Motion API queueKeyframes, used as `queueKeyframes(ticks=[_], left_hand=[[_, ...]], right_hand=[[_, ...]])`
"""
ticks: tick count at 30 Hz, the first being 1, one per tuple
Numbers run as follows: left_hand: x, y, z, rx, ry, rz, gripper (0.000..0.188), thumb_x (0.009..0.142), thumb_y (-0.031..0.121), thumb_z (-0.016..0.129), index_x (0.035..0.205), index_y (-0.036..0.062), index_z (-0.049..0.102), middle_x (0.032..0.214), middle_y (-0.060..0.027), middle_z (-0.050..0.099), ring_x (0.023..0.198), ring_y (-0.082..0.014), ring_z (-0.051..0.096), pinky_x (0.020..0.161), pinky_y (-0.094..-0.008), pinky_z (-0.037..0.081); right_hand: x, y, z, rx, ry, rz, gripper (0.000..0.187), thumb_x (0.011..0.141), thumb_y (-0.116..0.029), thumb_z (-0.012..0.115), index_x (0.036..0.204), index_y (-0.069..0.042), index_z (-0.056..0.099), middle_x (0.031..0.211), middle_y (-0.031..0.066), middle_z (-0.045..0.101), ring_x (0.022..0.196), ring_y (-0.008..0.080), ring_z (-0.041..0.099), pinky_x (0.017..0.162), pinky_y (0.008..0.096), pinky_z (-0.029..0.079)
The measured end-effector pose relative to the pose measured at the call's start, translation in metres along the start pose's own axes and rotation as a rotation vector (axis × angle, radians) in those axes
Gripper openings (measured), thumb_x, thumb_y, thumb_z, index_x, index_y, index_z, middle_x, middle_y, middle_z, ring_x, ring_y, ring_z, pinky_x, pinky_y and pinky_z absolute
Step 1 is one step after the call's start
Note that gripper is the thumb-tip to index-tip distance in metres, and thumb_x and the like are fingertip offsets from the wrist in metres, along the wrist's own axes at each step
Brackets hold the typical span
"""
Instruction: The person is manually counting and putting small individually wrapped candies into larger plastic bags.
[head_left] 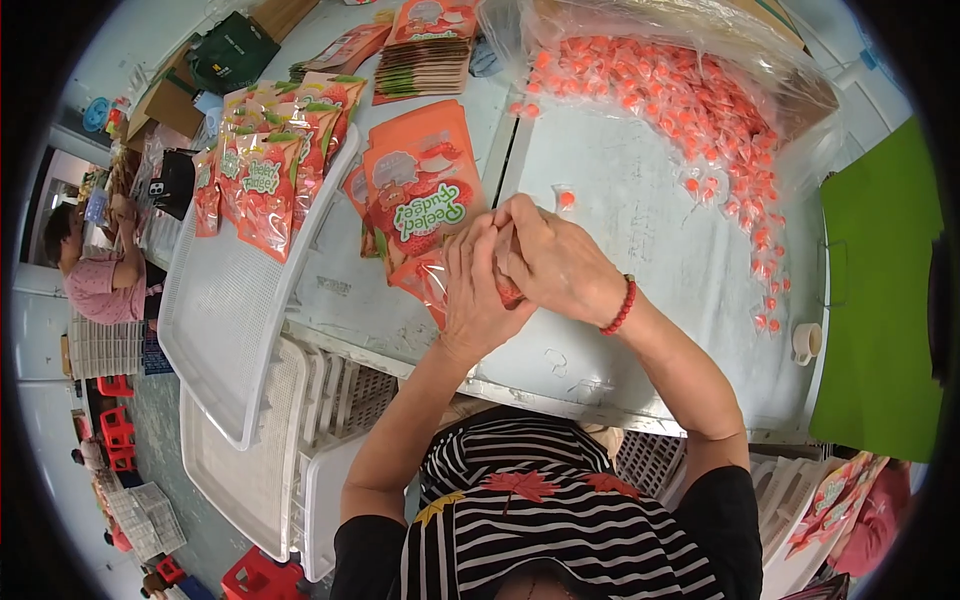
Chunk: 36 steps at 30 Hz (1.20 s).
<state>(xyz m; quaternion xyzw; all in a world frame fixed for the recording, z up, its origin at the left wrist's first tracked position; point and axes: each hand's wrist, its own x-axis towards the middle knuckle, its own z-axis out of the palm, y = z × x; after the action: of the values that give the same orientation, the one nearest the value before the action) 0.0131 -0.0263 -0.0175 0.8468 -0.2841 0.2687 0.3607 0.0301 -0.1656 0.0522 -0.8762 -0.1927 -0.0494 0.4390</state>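
Note:
Both my hands meet over the near part of the table, closed around a red-and-clear candy pouch that they mostly cover. My left hand lies along its left side, fingers pointing away from me. From the right, my right hand, with a red bead bracelet at the wrist, grips the pouch's upper part with bent fingers. Just beyond my left hand lies a small stack of flat orange-red pouches. A single wrapped red candy rests on the table past my right hand.
Many wrapped red candies spill from a clear plastic bag at the back right. Filled pouches sit on a white tray at left. More pouches are stacked behind. A beige cup and green board stand right.

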Motion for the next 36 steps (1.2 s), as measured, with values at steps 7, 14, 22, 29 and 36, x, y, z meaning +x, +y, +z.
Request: queueKeyframes(ticks=[7, 14, 22, 29, 36], left_hand=[[0.002, 0.004, 0.0, -0.125, -0.002, -0.08, 0.101, 0.061, 0.02, 0.083, 0.138, -0.0021, 0.021, 0.132, -0.0223, 0.038, 0.118, -0.041, 0.04, 0.098, -0.0518, 0.033], [0.014, 0.003, -0.01, -0.389, 0.046, -0.25, 0.104, 0.058, 0.016, 0.085, 0.137, -0.0021, 0.02, 0.131, -0.0199, 0.04, 0.122, -0.0361, 0.041, 0.101, -0.0464, 0.035], [-0.006, -0.001, -0.065, -0.325, 0.325, -0.248, 0.126, 0.057, 0.01, 0.087, 0.144, 0.0032, -0.004, 0.142, -0.0226, 0.028, 0.129, -0.0322, 0.037, 0.107, -0.0444, 0.033], [-0.024, -0.006, -0.073, -0.166, 0.302, -0.203, 0.126, 0.06, 0.009, 0.087, 0.144, 0.0043, -0.007, 0.142, -0.0245, 0.027, 0.129, -0.0348, 0.036, 0.106, -0.0449, 0.034], [-0.027, -0.014, -0.071, -0.172, 0.315, -0.242, 0.126, 0.061, 0.008, 0.087, 0.145, 0.0055, -0.007, 0.14, -0.0262, 0.029, 0.127, -0.0358, 0.038, 0.104, -0.045, 0.036]], right_hand=[[0.026, -0.005, -0.008, -0.276, 0.032, -0.135, 0.019, 0.087, -0.018, 0.051, 0.093, -0.001, 0.055, 0.065, 0.017, 0.06, 0.059, 0.0378, 0.061, 0.054, 0.0457, 0.048], [0.022, -0.023, -0.011, -0.336, 0.047, -0.308, 0.025, 0.089, -0.023, 0.053, 0.097, 0.0, 0.058, 0.071, 0.0135, 0.063, 0.066, 0.0357, 0.063, 0.065, 0.0468, 0.049], [-0.036, 0.068, 0.01, -0.336, 0.352, -0.043, 0.055, 0.084, -0.036, 0.065, 0.124, -0.001, 0.051, 0.126, 0.022, 0.048, 0.116, 0.0366, 0.046, 0.095, 0.0453, 0.037], [-0.026, 0.092, 0.067, -0.643, 0.345, 0.177, 0.077, 0.072, -0.054, 0.071, 0.132, -0.012, 0.048, 0.135, 0.0267, 0.036, 0.124, 0.043, 0.035, 0.095, 0.0598, 0.028], [-0.011, 0.1, 0.069, -0.522, 0.116, -0.05, 0.066, 0.072, -0.055, 0.068, 0.119, -0.01, 0.058, 0.126, 0.0201, 0.046, 0.12, 0.0381, 0.039, 0.094, 0.0529, 0.032]])
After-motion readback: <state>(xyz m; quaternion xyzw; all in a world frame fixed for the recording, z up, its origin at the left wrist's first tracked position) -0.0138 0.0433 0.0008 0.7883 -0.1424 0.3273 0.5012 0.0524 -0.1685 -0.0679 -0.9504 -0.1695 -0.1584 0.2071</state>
